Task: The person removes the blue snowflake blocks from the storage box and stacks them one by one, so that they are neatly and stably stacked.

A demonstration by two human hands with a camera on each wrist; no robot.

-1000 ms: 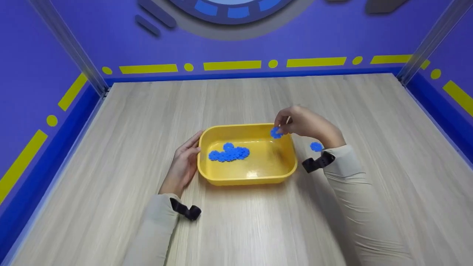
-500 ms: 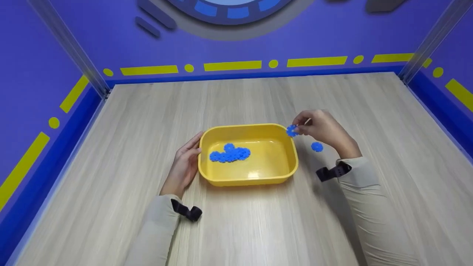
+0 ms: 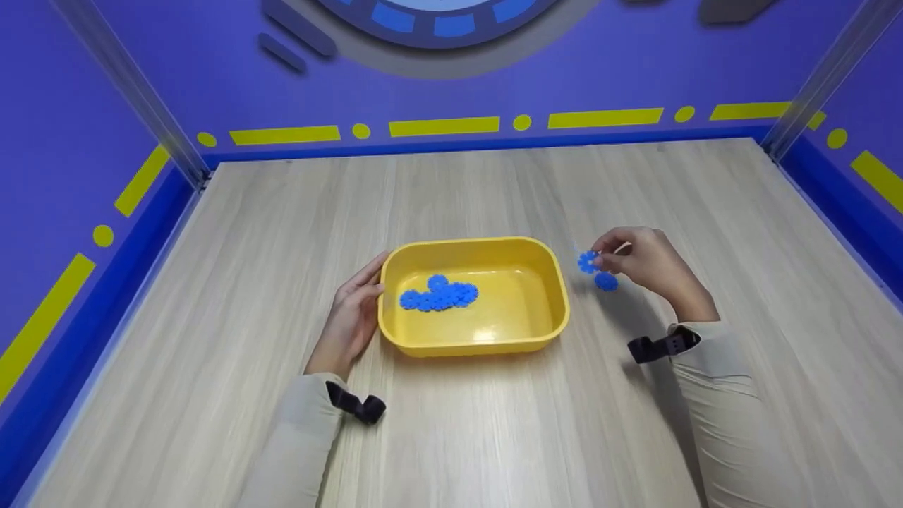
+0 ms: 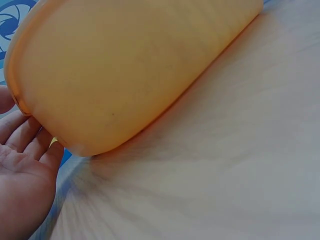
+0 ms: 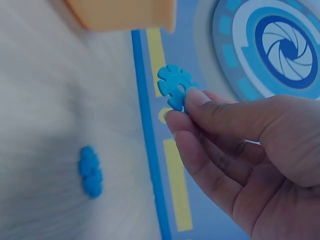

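Observation:
Beside the yellow plastic bin (image 3: 473,347), my left hand (image 3: 349,310) rests straight fingers against its left outer wall. In the left wrist view the fingers (image 4: 27,135) touch the bin's side (image 4: 125,75), with the thumb tip up near the rim. My right hand (image 3: 645,261), right of the bin, pinches a blue snowflake building disc (image 3: 588,262) between thumb and fingertips; its notched edge and centre hole show in the right wrist view (image 5: 172,82). A second blue disc (image 3: 605,281) lies on the table just below the held one.
Several blue discs (image 3: 439,295) lie heaped in the left half of the bin. The wooden table (image 3: 494,430) is bounded by a purple back wall (image 3: 451,92) with yellow marks and by side walls. A black wrist camera (image 3: 663,346) sits on the right sleeve.
My right hand has moved right and toward me, carrying the pinched disc from over the bin's far right corner to above the loose disc. The left hand and bin stay put.

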